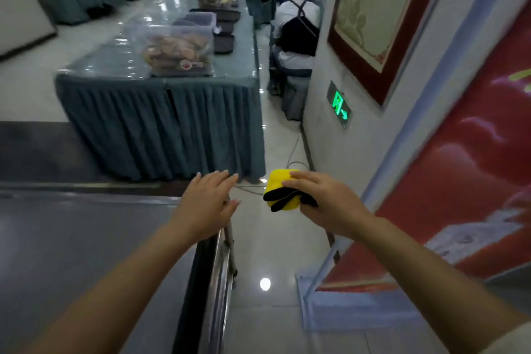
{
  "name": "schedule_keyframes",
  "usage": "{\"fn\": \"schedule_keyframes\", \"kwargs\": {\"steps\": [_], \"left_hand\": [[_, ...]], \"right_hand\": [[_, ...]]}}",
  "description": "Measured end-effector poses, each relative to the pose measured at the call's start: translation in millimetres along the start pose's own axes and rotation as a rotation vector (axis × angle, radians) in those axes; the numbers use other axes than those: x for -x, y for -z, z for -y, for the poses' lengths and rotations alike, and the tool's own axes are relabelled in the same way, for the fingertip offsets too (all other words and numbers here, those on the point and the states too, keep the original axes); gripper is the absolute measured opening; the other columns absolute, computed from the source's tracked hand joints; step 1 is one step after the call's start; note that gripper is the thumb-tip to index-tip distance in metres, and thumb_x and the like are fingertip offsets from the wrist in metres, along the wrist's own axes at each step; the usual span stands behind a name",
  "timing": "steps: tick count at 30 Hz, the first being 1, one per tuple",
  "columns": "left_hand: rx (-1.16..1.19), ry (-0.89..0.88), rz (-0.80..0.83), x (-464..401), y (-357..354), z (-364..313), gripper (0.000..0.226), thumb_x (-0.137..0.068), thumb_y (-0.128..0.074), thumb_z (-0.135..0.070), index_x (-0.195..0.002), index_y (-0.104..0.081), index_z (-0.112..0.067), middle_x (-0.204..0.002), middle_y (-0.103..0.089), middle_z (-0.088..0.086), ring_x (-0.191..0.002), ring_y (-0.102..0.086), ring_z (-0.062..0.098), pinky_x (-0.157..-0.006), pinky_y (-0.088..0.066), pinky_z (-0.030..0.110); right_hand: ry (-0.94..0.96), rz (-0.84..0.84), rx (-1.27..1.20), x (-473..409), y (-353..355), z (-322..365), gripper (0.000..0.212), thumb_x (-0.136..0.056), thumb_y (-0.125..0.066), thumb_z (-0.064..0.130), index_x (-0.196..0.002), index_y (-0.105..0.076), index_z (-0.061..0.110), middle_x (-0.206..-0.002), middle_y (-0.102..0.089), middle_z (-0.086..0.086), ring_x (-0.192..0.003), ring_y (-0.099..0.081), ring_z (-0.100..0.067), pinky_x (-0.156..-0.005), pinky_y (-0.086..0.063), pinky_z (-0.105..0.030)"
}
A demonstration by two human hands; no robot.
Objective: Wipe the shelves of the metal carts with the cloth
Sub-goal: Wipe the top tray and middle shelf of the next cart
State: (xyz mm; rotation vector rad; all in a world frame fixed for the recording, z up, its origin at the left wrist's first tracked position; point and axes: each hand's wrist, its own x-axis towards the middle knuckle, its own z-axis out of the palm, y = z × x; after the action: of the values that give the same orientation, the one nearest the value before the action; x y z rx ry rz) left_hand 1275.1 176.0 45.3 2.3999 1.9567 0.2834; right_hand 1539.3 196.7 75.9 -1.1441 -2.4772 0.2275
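so the right hand (327,198) had its grip clenched round one cloth (280,191), yellow with black edging, bunched up and held in the air over the floor (270,253), just ahead of the knuckles and apart from any shelf. it looked folded small like that so it could be carried ready for wiping, though that is a guess. the left hand (208,204) had its grip released, fingers spread and nearly straight, hovering just above the corner post of one metal cart (221,273); whether it touched the rail could not be told. it seemed placed there to catch or steady the cart. the cart's flat grey shelf (86,238) ran off to the left of that grip, with nothing seen on it, and no wiping appeared to be under way yet.

beyond both grips stood one long bench (161,112) with a pleated grey-green skirt, carrying two clear bags of food (178,46) and a few dark trays. farther off, one person (297,29) sat with their back turned. to the right of the cloth grip were a red banner (459,167) and one green exit sign (340,105) on the wall.
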Motion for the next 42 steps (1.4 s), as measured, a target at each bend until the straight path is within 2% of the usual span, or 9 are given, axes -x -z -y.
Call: {"fn": "schedule_keyframes", "kwargs": {"steps": [6,11,15,18,23,29,37,42], "left_hand": [[-0.008,0.347,-0.026,5,-2,30,0.058,-0.097,-0.040,-0.046,-0.149,-0.030,-0.023,-0.155,-0.030,0.000,-0.143,-0.024,0.015,-0.117,-0.010,0.039],[0.037,0.571,-0.041,35,-1,67,0.061,-0.098,-0.041,-0.044,-0.151,-0.023,-0.022,-0.155,-0.030,0.001,-0.143,-0.024,0.018,-0.118,-0.007,0.041],[0.049,0.680,-0.088,48,-4,106,0.062,-0.097,-0.044,-0.043,-0.151,-0.023,-0.023,-0.155,-0.031,0.001,-0.143,-0.025,0.019,-0.117,-0.005,0.042],[0.042,0.735,-0.100,50,-9,134,0.061,-0.097,-0.043,-0.046,-0.151,-0.022,-0.025,-0.155,-0.029,0.000,-0.143,-0.023,0.019,-0.118,-0.004,0.042],[0.028,0.849,-0.102,42,-21,169,0.063,-0.096,-0.041,-0.048,-0.151,-0.019,-0.026,-0.157,-0.025,0.000,-0.144,-0.020,0.019,-0.118,-0.003,0.040],[0.030,0.980,-0.149,-1,-29,203,0.063,-0.097,-0.041,-0.047,-0.152,-0.018,-0.027,-0.157,-0.024,-0.002,-0.145,-0.018,0.017,-0.118,0.000,0.037],[0.123,1.351,-0.217,-100,-47,240,0.065,-0.097,-0.045,-0.045,-0.152,-0.021,-0.021,-0.158,-0.023,0.003,-0.145,-0.021,0.019,-0.119,-0.006,0.037],[0.138,1.490,-0.289,-175,-50,244,0.066,-0.094,-0.053,-0.040,-0.149,-0.029,-0.013,-0.153,-0.033,0.008,-0.141,-0.030,0.023,-0.118,-0.020,0.041]], "right_hand": [[0.173,0.062,-0.153,-100,-30,-41,0.051,-0.077,-0.063,0.005,-0.125,-0.060,0.023,-0.134,-0.057,-0.001,-0.115,-0.058,-0.029,-0.090,-0.051,-0.042],[0.310,0.178,-0.268,-186,-67,-25,0.054,-0.081,-0.066,0.010,-0.130,-0.055,0.030,-0.138,-0.052,0.006,-0.121,-0.053,-0.021,-0.094,-0.049,-0.040],[0.426,0.239,-0.290,-242,-98,1,0.057,-0.083,-0.065,0.010,-0.132,-0.051,0.034,-0.139,-0.049,0.011,-0.122,-0.050,-0.016,-0.096,-0.047,-0.036],[0.500,0.296,-0.290,-271,-117,17,0.056,-0.084,-0.066,0.012,-0.133,-0.050,0.035,-0.140,-0.047,0.011,-0.123,-0.050,-0.014,-0.097,-0.048,-0.037],[0.566,0.389,-0.323,-318,-149,33,0.055,-0.086,-0.064,0.011,-0.133,-0.050,0.035,-0.142,-0.045,0.013,-0.125,-0.049,-0.011,-0.099,-0.045,-0.031],[0.718,0.473,-0.326,-397,-188,30,0.055,-0.086,-0.064,0.013,-0.135,-0.049,0.034,-0.143,-0.045,0.011,-0.127,-0.047,-0.010,-0.101,-0.045,-0.032],[0.961,0.567,-0.352,-539,-232,-21,0.051,-0.086,-0.063,0.015,-0.134,-0.052,0.029,-0.145,-0.044,0.007,-0.129,-0.047,-0.018,-0.100,-0.043,-0.042],[1.149,0.680,-0.376,-615,-233,-64,0.051,-0.085,-0.062,0.013,-0.134,-0.053,0.025,-0.144,-0.046,0.003,-0.129,-0.046,-0.018,-0.105,-0.039,-0.036]]}}
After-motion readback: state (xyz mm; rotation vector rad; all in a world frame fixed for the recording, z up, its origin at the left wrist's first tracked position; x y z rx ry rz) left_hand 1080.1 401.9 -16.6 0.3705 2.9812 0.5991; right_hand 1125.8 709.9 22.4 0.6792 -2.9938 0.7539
